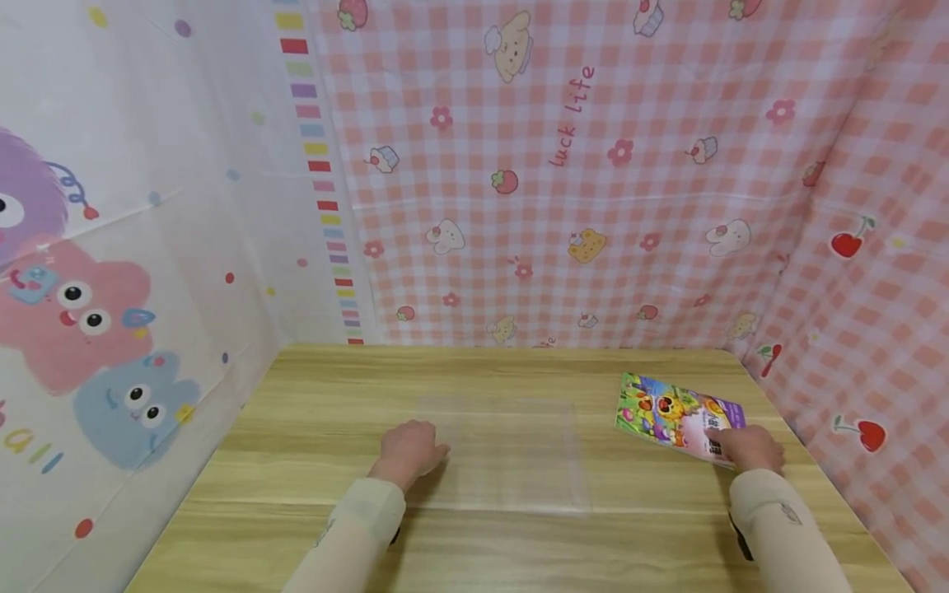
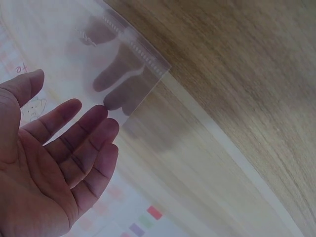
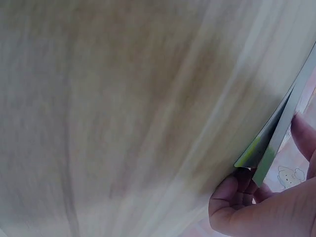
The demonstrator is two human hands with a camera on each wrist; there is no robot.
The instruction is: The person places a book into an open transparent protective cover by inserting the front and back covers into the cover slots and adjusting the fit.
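A clear plastic sleeve (image 1: 519, 461) lies flat on the wooden table, its outline faint in the head view. At its left edge is my left hand (image 1: 411, 453); the left wrist view shows the fingers (image 2: 89, 133) loosely bent with nothing in them, close to the sleeve's see-through corner (image 2: 133, 54). On the right, a colourful booklet (image 1: 667, 416) with cartoon characters on a green, pink and purple cover lies at a slant. My right hand (image 1: 752, 451) pinches its near right edge. In the right wrist view the booklet's leaves (image 3: 269, 148) part slightly between thumb and curled fingers.
The wood-grain table (image 1: 356, 379) is enclosed by hanging cloths: a pink checked one (image 1: 549, 198) at the back and right, and a white one with cartoon figures (image 1: 208, 214) at the left. The right hand is near the table's right edge.
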